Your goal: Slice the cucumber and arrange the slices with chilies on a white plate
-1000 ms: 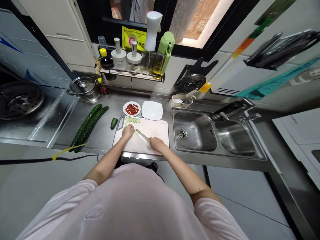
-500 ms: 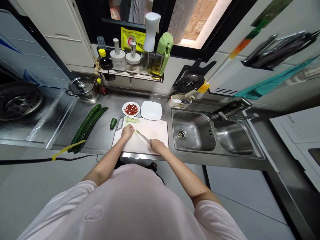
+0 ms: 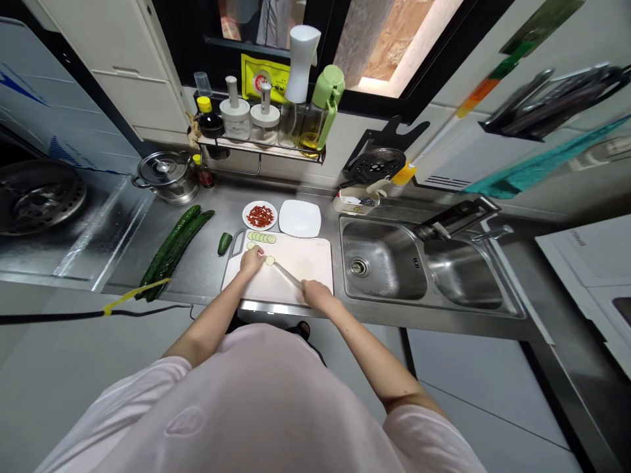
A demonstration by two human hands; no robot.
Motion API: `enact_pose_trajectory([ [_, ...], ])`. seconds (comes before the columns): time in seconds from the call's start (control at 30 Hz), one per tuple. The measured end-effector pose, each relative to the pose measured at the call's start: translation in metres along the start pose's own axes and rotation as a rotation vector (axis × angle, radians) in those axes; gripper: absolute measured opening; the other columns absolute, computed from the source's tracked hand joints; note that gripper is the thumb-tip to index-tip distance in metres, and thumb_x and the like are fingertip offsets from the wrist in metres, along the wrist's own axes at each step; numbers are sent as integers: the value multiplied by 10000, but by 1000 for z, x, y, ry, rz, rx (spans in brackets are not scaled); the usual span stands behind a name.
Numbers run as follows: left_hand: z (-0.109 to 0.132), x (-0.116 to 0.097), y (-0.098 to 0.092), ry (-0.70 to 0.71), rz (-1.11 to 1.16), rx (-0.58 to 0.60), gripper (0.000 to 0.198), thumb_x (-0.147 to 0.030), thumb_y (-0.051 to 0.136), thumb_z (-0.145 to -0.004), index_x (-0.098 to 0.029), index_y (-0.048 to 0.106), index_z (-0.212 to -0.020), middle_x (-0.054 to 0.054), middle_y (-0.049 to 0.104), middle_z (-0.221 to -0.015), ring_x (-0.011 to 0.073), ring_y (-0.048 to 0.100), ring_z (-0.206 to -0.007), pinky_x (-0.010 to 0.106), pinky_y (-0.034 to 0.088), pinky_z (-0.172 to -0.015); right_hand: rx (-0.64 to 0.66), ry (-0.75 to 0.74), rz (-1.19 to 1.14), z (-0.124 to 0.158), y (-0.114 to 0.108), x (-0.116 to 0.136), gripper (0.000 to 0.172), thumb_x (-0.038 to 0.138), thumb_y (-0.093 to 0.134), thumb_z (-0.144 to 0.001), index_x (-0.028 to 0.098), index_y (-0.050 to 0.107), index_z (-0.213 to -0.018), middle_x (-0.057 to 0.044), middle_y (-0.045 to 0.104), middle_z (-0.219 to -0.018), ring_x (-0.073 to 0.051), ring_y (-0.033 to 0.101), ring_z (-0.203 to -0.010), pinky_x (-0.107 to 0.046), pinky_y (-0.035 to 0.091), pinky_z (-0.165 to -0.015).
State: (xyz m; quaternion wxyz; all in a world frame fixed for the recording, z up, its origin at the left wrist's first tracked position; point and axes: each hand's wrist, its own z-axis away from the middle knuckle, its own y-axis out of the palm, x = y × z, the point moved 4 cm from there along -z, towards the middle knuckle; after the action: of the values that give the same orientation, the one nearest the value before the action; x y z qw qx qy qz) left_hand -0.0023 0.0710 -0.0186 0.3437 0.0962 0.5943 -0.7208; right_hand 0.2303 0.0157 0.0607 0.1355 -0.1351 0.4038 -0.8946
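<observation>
On the white cutting board, my right hand is wrapped round the handle of a knife. Its blade points up and left, the tip at a pale cucumber slice. Just left of that slice is my left hand, fingers drawn together; whatever they pinch is too small to make out. Behind my left fingers lies another slice. A row of overlapping cucumber slices runs along the board's far edge. Left of the board rests a cut cucumber end.
Two whole cucumbers lie at the left. Behind the board stand a plate of chopped red pieces and a white square plate. A double sink is at the right, a steel pot at the back left.
My right hand and the knife have moved slightly right, and the blade has drawn back from the slice. My left hand has hardly moved.
</observation>
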Motion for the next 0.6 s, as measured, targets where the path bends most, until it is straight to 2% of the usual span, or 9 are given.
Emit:
enact_pose_trajectory([
  [0.27, 3, 0, 1, 47, 1, -17, 171, -293, 542, -776, -223, 588, -925, 5, 618, -781, 154, 568, -755, 240, 389, -672, -11, 7, -3, 0, 5, -3, 278, 181, 411, -860, 137, 569, -1085, -156, 623, -1033, -241, 601, -946, -298, 440, -708],
  [0.5, 26, -8, 6, 215, -43, -110, 275, -225, 467, -822, -201, 572, -1075, 77, 574, -997, 181, 563, -882, 275, 411, -816, -26, 0, -7, 1, 7, -3, 263, 181, 401, -866, 151, 563, -1072, -145, 628, -1016, -240, 606, -932, -296, 440, -685],
  [0.6, 30, -8, 7, 218, -48, -105, 281, -218, 456, -828, -197, 575, -1081, 84, 555, -1020, 183, 559, -898, 278, 414, -837, -33, 0, -5, 0, 5, 0, 256, 180, 407, -868, 152, 561, -1071, -145, 626, -1020, -231, 605, -933, -290, 438, -696],
])
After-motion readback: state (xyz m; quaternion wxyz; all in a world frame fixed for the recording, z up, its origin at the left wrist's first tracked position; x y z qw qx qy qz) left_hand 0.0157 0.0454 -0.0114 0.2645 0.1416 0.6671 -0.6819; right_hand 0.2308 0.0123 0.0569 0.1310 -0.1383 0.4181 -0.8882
